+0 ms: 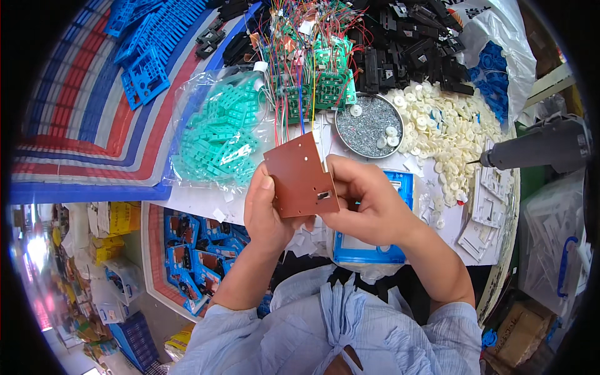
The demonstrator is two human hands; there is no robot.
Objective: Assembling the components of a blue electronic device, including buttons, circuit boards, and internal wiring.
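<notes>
Between my two hands I hold a brown circuit board point(299, 178), its plain face tilted up toward me. A small slide switch point(324, 195) shows near its lower right corner. My left hand point(265, 209) grips the left edge, thumb on the face. At the right edge my right hand point(369, 200) closes on the board, its fingertips partly hidden behind it. Red, blue and yellow wires run up from behind the board toward a heap of green circuit boards point(331, 87). Under my right hand lies a blue plastic casing point(369, 253) on the table.
A round tin of screws point(370, 125) sits beside cream plastic wheels point(437, 119). Black mechanisms point(406, 50) are piled behind. Teal buttons fill a clear bag point(219, 131). A dark electric screwdriver point(537, 147) juts in from the right. Blue assembled casings point(203, 262) fill a basket at lower left.
</notes>
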